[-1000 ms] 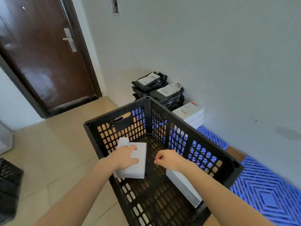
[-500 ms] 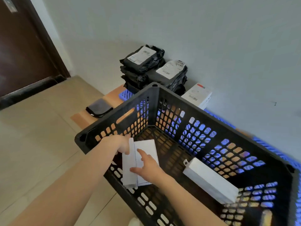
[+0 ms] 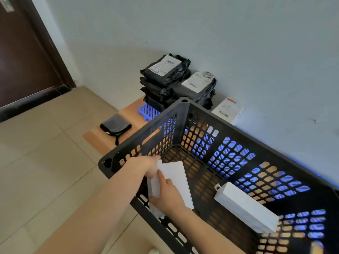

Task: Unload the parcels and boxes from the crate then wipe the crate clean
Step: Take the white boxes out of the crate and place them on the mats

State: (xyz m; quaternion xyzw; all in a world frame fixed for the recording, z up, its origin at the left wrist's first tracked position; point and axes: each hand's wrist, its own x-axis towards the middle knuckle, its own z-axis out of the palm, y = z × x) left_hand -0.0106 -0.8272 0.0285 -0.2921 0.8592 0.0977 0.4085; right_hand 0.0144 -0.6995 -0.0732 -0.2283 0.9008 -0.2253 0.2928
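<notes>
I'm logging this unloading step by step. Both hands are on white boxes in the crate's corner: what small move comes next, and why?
Probably lift the two white boxes over the crate rim: the left hand and right hand hold them, and black parcels are stacked by the wall. A long white box lies inside too.

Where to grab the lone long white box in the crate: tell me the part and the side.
Grip the long white box across its two long faces near the middle, fingers coming straight down through the open top of the crate. The walls rise around it and nothing lies over it. Left hand and right hand are busy holding the two smaller white boxes.
</notes>
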